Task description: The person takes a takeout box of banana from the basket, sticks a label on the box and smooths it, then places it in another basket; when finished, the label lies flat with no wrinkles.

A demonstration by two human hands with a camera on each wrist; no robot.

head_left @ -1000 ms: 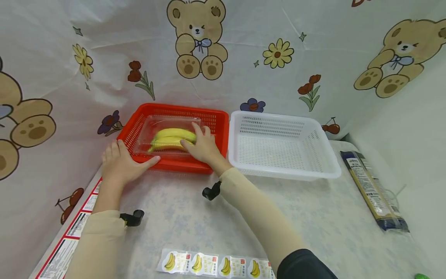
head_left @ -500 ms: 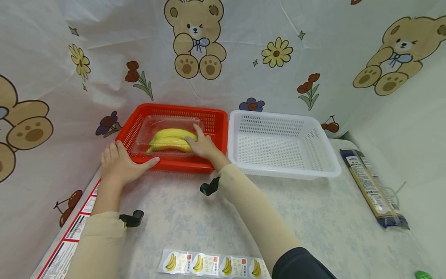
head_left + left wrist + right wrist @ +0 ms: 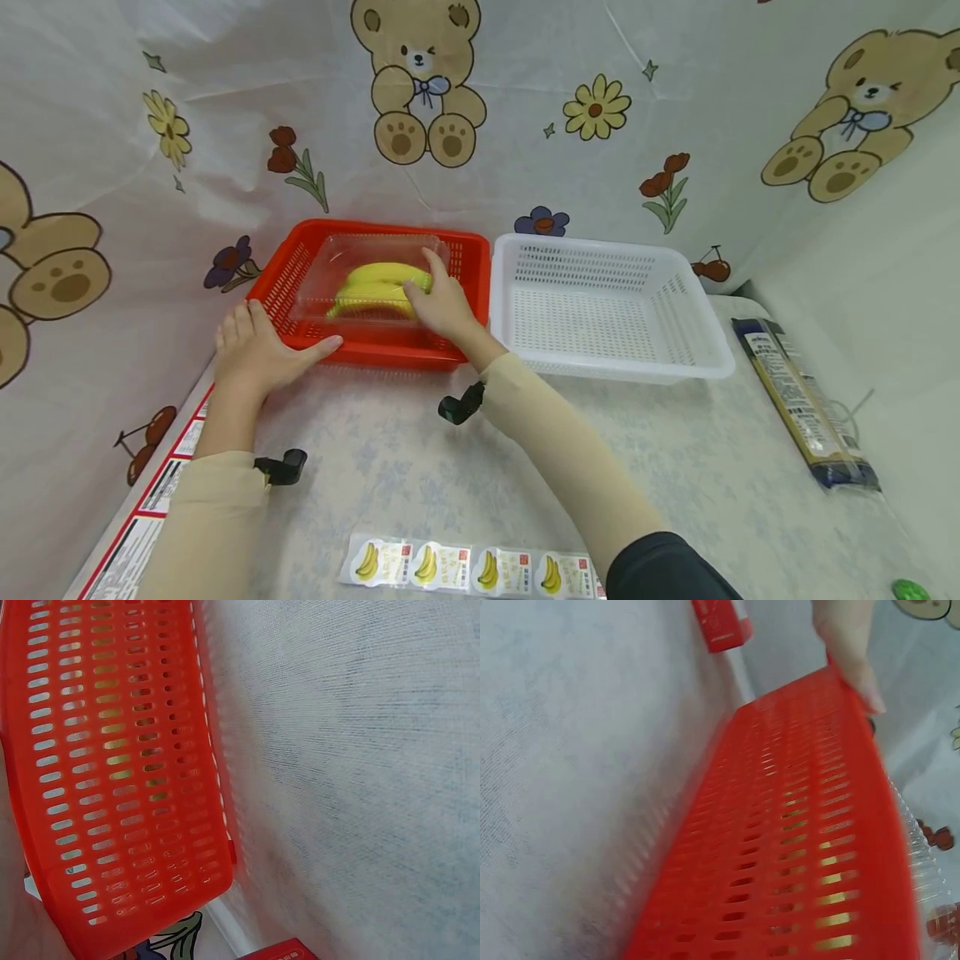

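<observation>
I log remotely: one left hand [image 3: 257, 354], fingers straight, side by side, thumb stretched out sideways; one right hand [image 3: 447, 307], thumb and index finger spread apart; one right forearm [image 3: 566, 454], sleeved, slanting inward.

Gripping a clear plastic box [image 3: 318, 287] at its right end with the right hand [image 3: 444, 308]; showing yellow bananas [image 3: 381, 273] through the see-through plastic, lying side by side from left to right and bowing toward the far side; sitting inside a red plastic basket [image 3: 375, 357] with slotted walls, at the left of the scene; bracing the basket's near left corner with the left hand [image 3: 258, 346], thumb pointing right along the near rim; showing yellow through the near wall's slots.
</observation>
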